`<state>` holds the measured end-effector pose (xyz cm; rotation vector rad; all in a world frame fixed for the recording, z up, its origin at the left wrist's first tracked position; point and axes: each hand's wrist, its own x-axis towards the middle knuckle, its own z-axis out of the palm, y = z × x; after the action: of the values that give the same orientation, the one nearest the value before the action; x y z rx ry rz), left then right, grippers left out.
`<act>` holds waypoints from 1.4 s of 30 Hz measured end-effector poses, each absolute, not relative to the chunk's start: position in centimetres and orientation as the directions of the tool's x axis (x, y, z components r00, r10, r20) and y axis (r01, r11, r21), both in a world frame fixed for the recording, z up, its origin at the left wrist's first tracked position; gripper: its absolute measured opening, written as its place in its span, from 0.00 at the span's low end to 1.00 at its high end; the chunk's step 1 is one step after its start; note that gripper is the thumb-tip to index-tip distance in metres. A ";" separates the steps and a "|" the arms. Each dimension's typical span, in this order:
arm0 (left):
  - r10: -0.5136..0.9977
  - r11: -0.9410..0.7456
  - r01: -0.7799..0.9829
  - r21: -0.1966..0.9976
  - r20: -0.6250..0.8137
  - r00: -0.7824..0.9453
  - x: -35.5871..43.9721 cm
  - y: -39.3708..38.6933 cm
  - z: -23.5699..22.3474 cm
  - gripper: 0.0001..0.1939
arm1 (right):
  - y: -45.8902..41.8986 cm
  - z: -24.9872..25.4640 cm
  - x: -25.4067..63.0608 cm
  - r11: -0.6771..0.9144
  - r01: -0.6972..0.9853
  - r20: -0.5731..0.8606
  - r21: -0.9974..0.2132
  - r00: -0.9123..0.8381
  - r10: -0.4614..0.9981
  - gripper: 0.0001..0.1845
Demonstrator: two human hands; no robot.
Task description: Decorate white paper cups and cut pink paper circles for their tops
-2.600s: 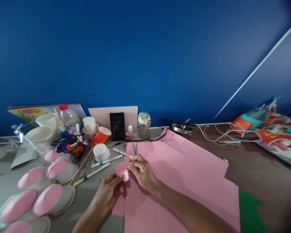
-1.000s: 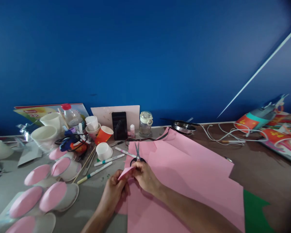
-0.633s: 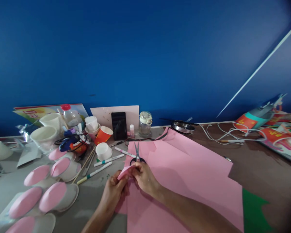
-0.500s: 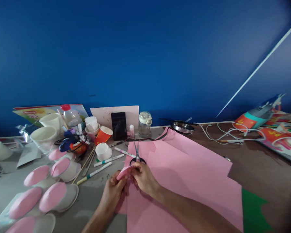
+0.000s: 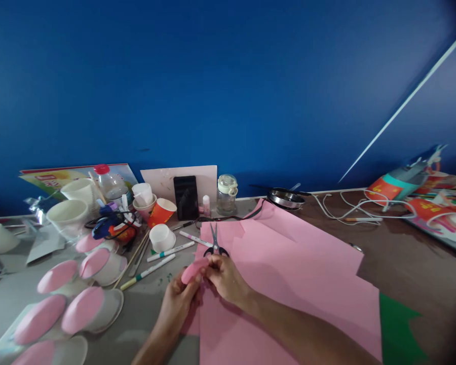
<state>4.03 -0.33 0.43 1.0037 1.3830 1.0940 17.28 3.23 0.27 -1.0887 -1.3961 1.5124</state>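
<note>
The small pink piece (image 5: 193, 270) lies between both hands, pinched at its lower left by the left grip (image 5: 183, 293) and at its right edge by the right grip (image 5: 217, 271), near the scissors (image 5: 215, 246)

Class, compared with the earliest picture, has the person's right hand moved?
Yes. The right hand has drawn back slightly toward the wearer, judged against the pink-and-white marker, which lies just beyond it.

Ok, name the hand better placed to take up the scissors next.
Right, probably: the right hand is beside the handles of the scissors, the left hand farther off; both hold the pink paper piece.
</note>
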 end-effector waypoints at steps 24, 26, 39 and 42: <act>0.931 -0.273 0.500 0.822 0.357 -0.078 1.7 -0.5 -0.7 0.15 | 2.7 0.1 17.8 0.370 -0.038 0.365 -0.928 -0.291 0.884 0.05; 0.878 -0.352 0.615 0.706 0.476 -0.043 0.9 -0.4 -0.8 0.16 | 2.8 -0.1 17.8 0.225 -0.118 0.251 -0.967 -0.314 0.916 0.08; 0.812 -0.466 0.651 0.599 0.581 0.047 -0.2 0.1 -1.7 0.14 | 3.1 1.4 17.7 -0.482 -0.449 -0.270 -0.752 -0.457 0.848 0.27; 0.934 -0.236 0.404 0.884 0.321 -0.158 0.6 0.1 -0.9 0.09 | 3.3 1.6 17.9 -0.469 -0.525 -0.253 -0.710 -0.432 0.866 0.27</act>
<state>0.65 0.12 -0.93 1.6142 1.5224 1.3917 17.86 3.33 1.64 -0.7676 -0.6878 1.9907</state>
